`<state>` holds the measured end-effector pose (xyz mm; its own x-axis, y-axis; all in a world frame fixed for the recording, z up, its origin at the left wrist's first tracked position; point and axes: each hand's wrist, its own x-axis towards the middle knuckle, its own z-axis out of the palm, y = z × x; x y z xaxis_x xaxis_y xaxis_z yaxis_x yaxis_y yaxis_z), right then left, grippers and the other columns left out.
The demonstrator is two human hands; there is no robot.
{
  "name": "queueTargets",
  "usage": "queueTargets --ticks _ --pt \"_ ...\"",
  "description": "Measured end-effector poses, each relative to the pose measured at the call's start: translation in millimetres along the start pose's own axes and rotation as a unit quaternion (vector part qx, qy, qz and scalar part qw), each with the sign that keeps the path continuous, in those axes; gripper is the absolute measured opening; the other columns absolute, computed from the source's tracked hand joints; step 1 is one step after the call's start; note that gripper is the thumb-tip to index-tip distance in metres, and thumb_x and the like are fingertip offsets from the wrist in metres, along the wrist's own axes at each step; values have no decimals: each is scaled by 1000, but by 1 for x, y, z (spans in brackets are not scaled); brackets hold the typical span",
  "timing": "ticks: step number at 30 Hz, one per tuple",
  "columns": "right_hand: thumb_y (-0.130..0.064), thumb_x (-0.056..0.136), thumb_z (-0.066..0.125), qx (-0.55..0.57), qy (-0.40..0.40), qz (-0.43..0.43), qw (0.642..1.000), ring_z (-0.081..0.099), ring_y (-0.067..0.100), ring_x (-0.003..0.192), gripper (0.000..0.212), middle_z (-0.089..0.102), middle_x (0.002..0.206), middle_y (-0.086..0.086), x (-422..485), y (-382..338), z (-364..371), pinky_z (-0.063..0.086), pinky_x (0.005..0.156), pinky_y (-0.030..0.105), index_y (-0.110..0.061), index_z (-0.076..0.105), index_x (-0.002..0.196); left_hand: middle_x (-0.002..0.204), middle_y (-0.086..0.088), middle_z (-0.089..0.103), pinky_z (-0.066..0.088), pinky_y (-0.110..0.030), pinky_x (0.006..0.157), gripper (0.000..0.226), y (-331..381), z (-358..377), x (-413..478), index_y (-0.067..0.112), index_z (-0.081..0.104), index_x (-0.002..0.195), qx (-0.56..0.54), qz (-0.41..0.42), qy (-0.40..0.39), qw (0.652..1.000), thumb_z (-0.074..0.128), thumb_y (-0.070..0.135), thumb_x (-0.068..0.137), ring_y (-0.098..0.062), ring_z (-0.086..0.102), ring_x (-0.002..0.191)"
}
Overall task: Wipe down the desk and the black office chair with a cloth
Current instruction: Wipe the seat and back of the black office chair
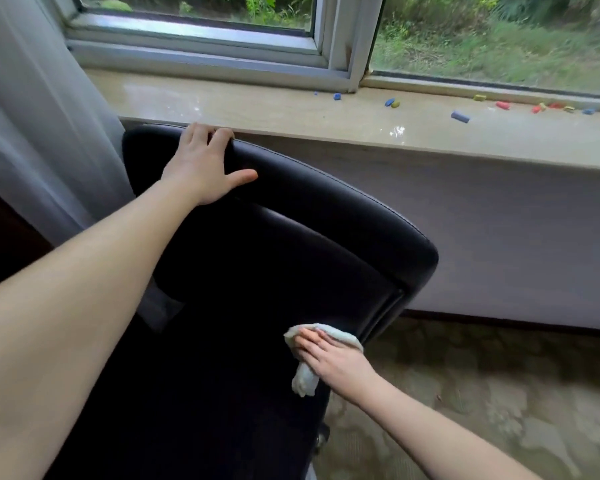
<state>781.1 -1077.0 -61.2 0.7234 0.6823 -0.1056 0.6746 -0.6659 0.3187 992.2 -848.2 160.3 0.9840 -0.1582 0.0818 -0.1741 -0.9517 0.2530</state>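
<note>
A sheer grey curtain (42, 116) hangs at far left. Your left hand (201, 168) hooks its fingers over the top edge of the black padded office chair (291, 258), thumb splayed on the backrest, steadying it. Lower right, your right hand (336, 362) lays flat fingers on a crumpled pale cloth (303, 381), pressing it against the backrest's right side edge. The backrest's long axis runs up and leftward from that hand, so the next strokes probably head towards your left hand.

chair (291, 237) before windowsill (291, 112) | curtain (42, 116) left | cloth (305, 379) on chair
</note>
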Motion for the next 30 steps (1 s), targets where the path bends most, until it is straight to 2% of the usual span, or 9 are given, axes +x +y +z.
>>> queueTargets --ticks 2,4,8,12,16,18,21,25,30 --pt "-27 89 31 17 21 51 998 8 24 144 46 66 120 -1 3 9 -16 -8 118 34 -19 72 107 145 -14 26 18 -43 115 73 3 1 0 19 32 140 2 -4 -3 1000 57 58 82 -31 14 140" --pt "-27 84 35 55 122 115 984 16 22 142 45 63 125 2 10 34 -44 -4 118 33 -17 66 116 146 -14 25 17 -43 115 73 4 1 0 19 31 140 1 -9 -3 1000 57 57 83 -31 12 140" --pt "-13 84 39 70 271 210 937 49 28 127 48 55 134 10 23 103 -118 22 110 40 -13 61 126 148 -13 23 12 -41 116 73 5 -1 -2 17 31 141 -3 -11 -1 1000 58 54 84 -30 9 141" --pt "-9 79 35 57 256 219 940 53 33 123 54 53 136 15 34 133 -145 38 104 45 -11 60 127 147 -13 23 14 -43 117 74 5 1 0 18 31 141 -4 -15 -1 1000 59 54 83 -30 10 141" --pt "-13 75 34 104 204 266 936 63 39 101 57 60 121 24 65 142 -171 52 82 43 -3 58 126 146 -14 24 13 -42 117 74 1 4 1 17 31 141 -2 -15 8 1000 60 52 83 -30 9 141" --pt "-19 84 40 156 142 303 929 60 37 98 50 58 118 17 87 150 -193 46 73 37 -7 49 132 147 -14 24 12 -42 117 73 -1 5 3 17 31 142 -4 -15 8 1000 59 51 83 -30 9 142" --pt "-33 93 43 242 108 313 912 58 37 102 33 59 114 15 114 166 -205 34 69 37 -8 48 114 148 -14 24 11 -42 118 75 -3 4 4 18 30 142 4 -26 0 1000 59 54 83 -29 8 142" --pt "-38 94 44 262 120 282 915 58 35 103 36 59 115 12 86 171 -196 43 74 38 -10 48 117 149 -14 22 10 -42 118 75 -2 -1 2 19 29 143 12 -36 -11 999 57 55 83 -30 7 143" --pt "-46 90 45 257 220 348 874 61 36 94 49 61 109 9 2 163 -156 47 69 40 -15 52 127 147 -11 23 15 -42 117 75 9 -5 -1 19 27 143 21 -48 -31 998 56 56 84 -26 10 142"
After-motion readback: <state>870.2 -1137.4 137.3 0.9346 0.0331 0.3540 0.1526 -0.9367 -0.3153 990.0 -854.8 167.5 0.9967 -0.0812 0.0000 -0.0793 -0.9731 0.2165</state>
